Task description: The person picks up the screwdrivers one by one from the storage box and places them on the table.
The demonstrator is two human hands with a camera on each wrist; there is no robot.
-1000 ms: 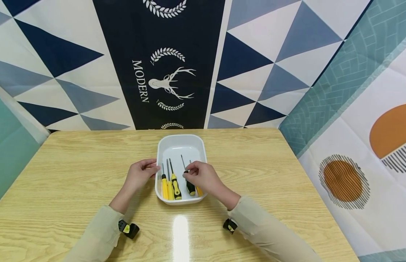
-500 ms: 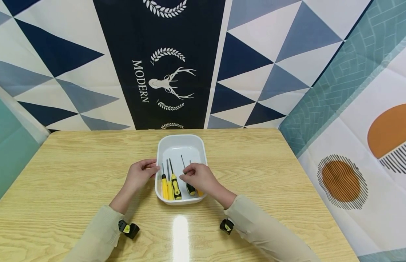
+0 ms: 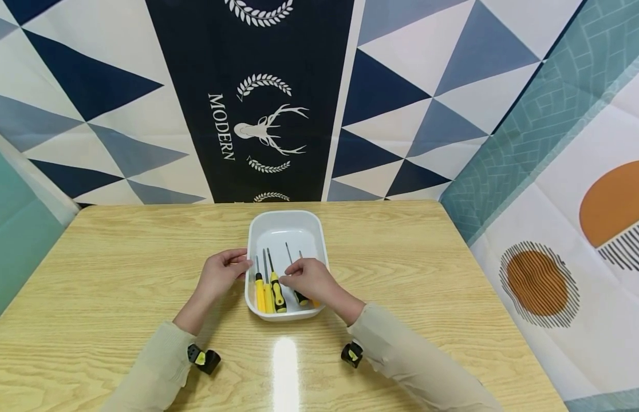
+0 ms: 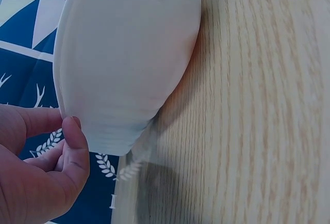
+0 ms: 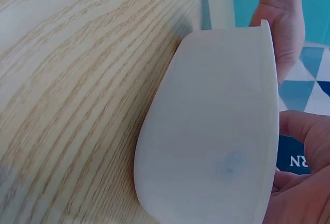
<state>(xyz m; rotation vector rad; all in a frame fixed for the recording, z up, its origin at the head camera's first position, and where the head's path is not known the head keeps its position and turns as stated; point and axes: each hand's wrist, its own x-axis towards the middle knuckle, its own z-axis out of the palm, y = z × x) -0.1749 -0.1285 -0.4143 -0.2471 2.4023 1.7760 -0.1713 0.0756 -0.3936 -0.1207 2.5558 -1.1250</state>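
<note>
- The white plastic tray (image 3: 287, 238) sits on the wood-grain table (image 3: 144, 257), in the same place as a second ago.
- The left hand (image 3: 221, 273) pinches the tray's left rim between thumb and fingers, unchanged.
- The right hand (image 3: 313, 280) has shifted left: its fingertips were at the neck of the black-handled screwdriver (image 3: 302, 298) and are now just beside the yellow-and-black screwdriver (image 3: 279, 296). Its fingers bend toward the thumb; whether they grip anything cannot be told.
- The hand now covers more of the black handle, leaving its lower end and part of the shaft showing.
- Left of the yellow-and-black one, the black-collared yellow screwdriver (image 3: 260, 294) and the plain yellow screwdriver (image 3: 268, 298) lie where they were.
- A fifth screwdriver (image 3: 316, 304), right of the black-handled one, is mostly hidden under the right hand.
</note>
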